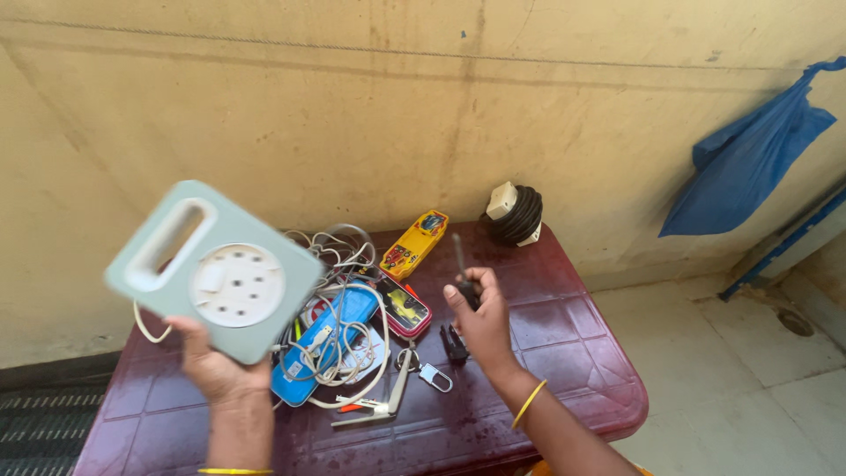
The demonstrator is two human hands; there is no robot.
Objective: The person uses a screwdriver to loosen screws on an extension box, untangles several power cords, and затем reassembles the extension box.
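Both hands are full: your left hand (216,366) grips the socket box (214,269), right hand (480,322) clutches a screwdriver (462,264); dangling cord (348,339) beside the box could snag.

Two hands are in view: the left hand (216,366) holds one pale green extension reel (211,269), and the right hand (480,322) holds one screwdriver (462,269). On the one maroon plastic table (564,353) lie three pencil boxes: one yellow (414,244), one blue (322,353) and one red-edged (404,307). There is one tangle of white cable (348,291), one coil of black cable (518,216), one small padlock (435,377) and one pair of pliers (374,407). One blue bag (749,154) hangs on the wall.
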